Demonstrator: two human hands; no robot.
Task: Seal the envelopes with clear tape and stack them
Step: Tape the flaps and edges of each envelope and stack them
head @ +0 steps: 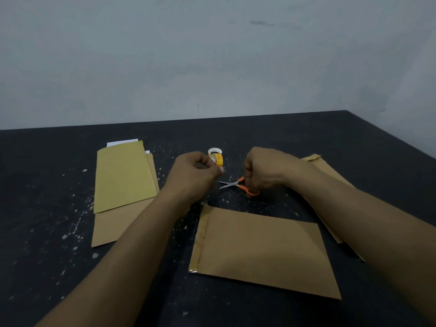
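Observation:
A brown envelope (264, 251) lies flat in front of me, with clear tape along its left flap edge. My left hand (193, 175) grips a small tape roll (217, 158) with a yellow-orange core, held above the table beyond the envelope. A strip of clear tape seems to run from the roll down to the envelope's top left corner. My right hand (269, 169) holds orange-handled scissors (238, 185), blades open and pointing left toward the tape. A stack of envelopes (122, 182) lies at the left, a yellower one on top. More brown envelopes (330, 171) lie under my right forearm.
The dark, paint-speckled table (47, 208) ends at a pale wall behind and drops off at the right edge. White paper (122, 142) pokes out from the top of the left stack.

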